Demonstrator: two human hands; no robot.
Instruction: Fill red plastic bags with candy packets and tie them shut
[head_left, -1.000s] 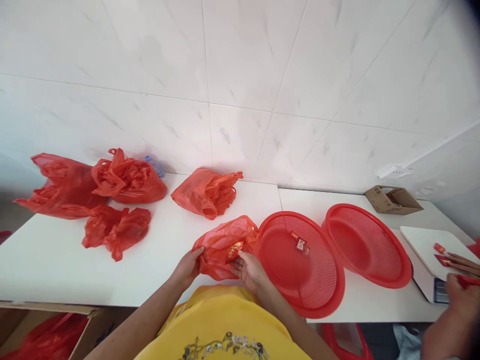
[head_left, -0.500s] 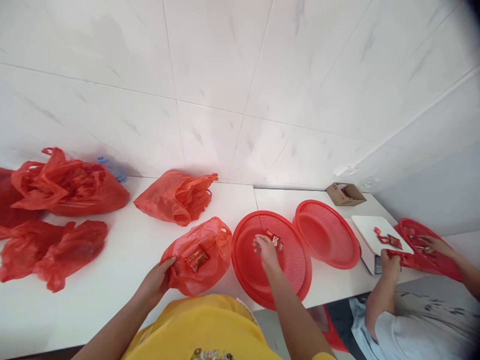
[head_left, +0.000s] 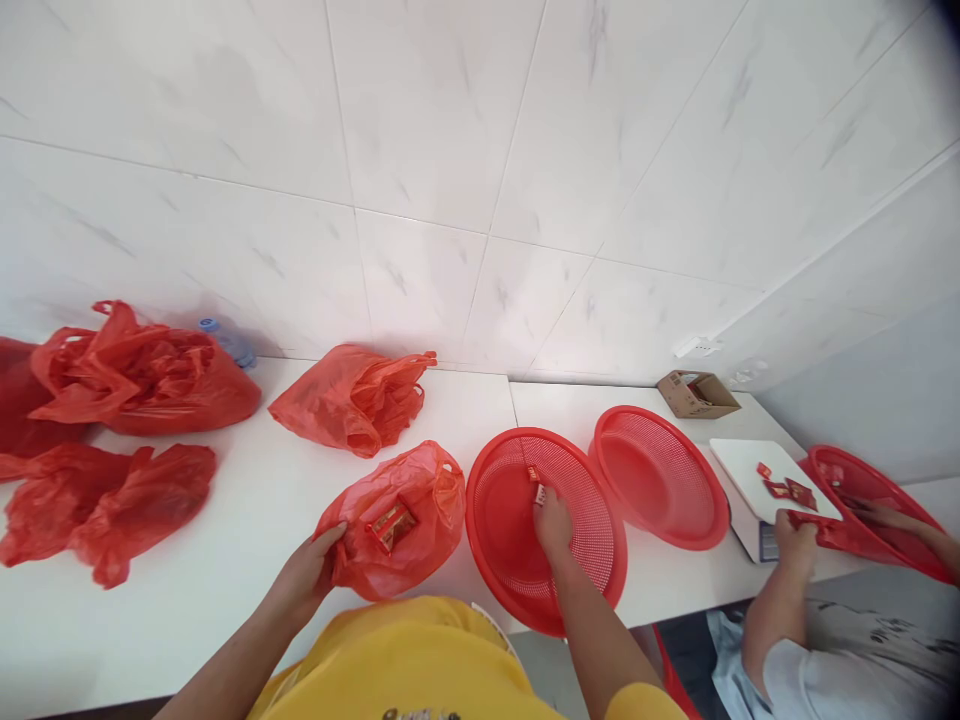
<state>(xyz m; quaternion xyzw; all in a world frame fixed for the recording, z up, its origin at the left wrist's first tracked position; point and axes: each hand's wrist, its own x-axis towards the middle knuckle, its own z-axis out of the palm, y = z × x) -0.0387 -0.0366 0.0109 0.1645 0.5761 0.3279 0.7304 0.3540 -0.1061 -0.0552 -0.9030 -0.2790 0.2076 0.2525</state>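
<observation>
My left hand (head_left: 319,567) pinches the near left edge of a red plastic bag (head_left: 427,545), which lies spread open on the white table. Inside that bag rests a wrapped snack packet (head_left: 392,527) in red and brown. My right hand (head_left: 553,520) reaches down into a red mesh basket (head_left: 510,590) beside the bag, its fingers closed on a small white-and-red wrapped candy (head_left: 540,494). Just beyond the fingertips, a small red packet (head_left: 532,473) lies in the same basket.
A second red basket (head_left: 649,480) stands to the right. Farther right, a co-worker's hand (head_left: 796,545) is by a white scale (head_left: 750,470) bearing several packets. Tied red bags (head_left: 187,380) and a bottle (head_left: 229,342) stand left; a cardboard box (head_left: 697,395) sits near the wall.
My right hand has moved slightly right and down in the basket and closed on a candy. My left hand stays on the bag's edge.
</observation>
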